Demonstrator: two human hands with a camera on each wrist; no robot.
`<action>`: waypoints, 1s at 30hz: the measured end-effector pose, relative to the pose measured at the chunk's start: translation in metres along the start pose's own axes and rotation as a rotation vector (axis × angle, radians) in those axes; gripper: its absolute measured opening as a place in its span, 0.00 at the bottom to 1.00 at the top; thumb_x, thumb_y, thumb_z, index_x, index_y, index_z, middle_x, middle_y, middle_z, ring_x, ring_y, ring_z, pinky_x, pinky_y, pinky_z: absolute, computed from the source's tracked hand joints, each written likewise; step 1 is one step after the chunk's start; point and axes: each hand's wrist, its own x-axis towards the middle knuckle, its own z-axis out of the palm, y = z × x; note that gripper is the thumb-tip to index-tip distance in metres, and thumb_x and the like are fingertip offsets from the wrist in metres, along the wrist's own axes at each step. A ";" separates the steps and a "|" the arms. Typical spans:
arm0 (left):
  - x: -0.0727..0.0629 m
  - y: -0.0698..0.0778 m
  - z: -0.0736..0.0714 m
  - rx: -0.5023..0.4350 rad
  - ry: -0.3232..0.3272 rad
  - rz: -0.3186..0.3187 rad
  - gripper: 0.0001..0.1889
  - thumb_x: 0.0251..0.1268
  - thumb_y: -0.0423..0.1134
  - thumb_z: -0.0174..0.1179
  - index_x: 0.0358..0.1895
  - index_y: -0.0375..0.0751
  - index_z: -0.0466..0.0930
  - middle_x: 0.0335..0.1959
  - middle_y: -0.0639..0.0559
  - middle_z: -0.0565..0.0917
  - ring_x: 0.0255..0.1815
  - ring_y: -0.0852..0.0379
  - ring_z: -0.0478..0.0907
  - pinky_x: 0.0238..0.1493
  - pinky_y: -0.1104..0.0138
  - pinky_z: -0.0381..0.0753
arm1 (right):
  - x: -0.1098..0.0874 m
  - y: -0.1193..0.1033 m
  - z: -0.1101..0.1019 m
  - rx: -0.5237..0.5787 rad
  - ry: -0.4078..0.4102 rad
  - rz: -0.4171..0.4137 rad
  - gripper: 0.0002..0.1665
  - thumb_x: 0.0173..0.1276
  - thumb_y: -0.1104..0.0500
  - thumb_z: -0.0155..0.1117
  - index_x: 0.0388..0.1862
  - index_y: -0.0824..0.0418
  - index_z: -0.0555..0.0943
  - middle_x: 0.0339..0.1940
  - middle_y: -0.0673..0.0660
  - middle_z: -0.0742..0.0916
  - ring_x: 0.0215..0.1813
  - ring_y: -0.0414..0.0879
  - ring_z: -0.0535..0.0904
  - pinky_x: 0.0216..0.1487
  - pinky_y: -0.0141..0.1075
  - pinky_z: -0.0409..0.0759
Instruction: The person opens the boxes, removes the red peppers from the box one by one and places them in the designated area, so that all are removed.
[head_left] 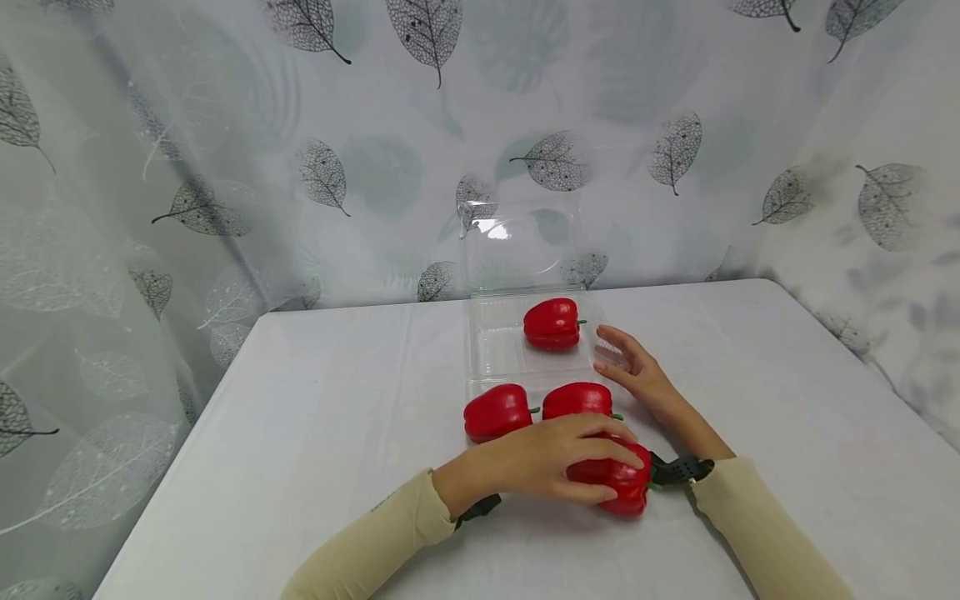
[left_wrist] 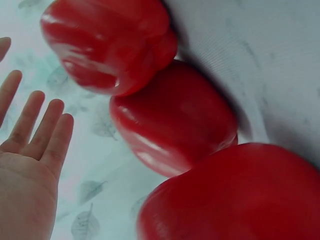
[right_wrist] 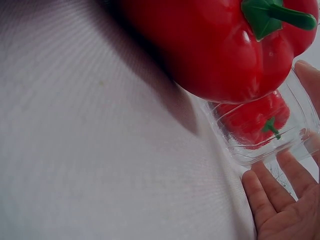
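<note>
My left hand [head_left: 558, 454] is over the nearest red bell pepper [head_left: 626, 496], its spread fingers overlapping it in the head view. In the left wrist view the palm [left_wrist: 27, 185] faces the peppers, fingers extended, and a gap shows between fingertips and the upper pepper [left_wrist: 110, 45]. My right hand [head_left: 641, 375] is at the right side of a clear plastic clamshell box [head_left: 491, 358], fingers apart. The right wrist view shows its fingertips [right_wrist: 257, 172] right at the box wall. One bell pepper [head_left: 553, 325] lies inside the box, stem pointing right.
Two more red bell peppers, a left one [head_left: 495, 412] and a middle one [head_left: 576, 400], lie in front of the box. Its transparent lid [head_left: 521, 250] stands raised at the back. A leaf-patterned curtain [head_left: 375, 167] hangs behind the white table [head_left: 337, 433].
</note>
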 end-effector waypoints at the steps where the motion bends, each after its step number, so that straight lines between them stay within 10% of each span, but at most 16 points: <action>1: 0.000 0.001 -0.001 0.011 0.002 0.004 0.25 0.57 0.41 0.70 0.59 0.42 0.76 0.61 0.48 0.74 0.65 0.60 0.67 0.62 0.79 0.66 | 0.000 0.000 0.000 0.006 0.000 -0.001 0.44 0.70 0.54 0.63 0.78 0.55 0.52 0.79 0.60 0.59 0.77 0.61 0.57 0.66 0.52 0.66; 14: 0.000 0.011 -0.017 0.164 0.045 0.060 0.21 0.61 0.44 0.67 0.57 0.45 0.78 0.58 0.51 0.76 0.64 0.62 0.68 0.63 0.79 0.65 | -0.001 0.001 -0.002 0.036 -0.012 -0.026 0.42 0.71 0.56 0.61 0.78 0.57 0.53 0.78 0.62 0.59 0.77 0.62 0.56 0.61 0.30 0.72; 30: 0.002 0.019 -0.026 0.154 0.112 0.111 0.23 0.56 0.40 0.71 0.56 0.43 0.79 0.57 0.49 0.78 0.63 0.61 0.70 0.62 0.78 0.68 | -0.002 0.002 -0.003 0.023 -0.002 -0.021 0.42 0.71 0.54 0.61 0.78 0.57 0.53 0.78 0.62 0.59 0.76 0.62 0.56 0.66 0.56 0.64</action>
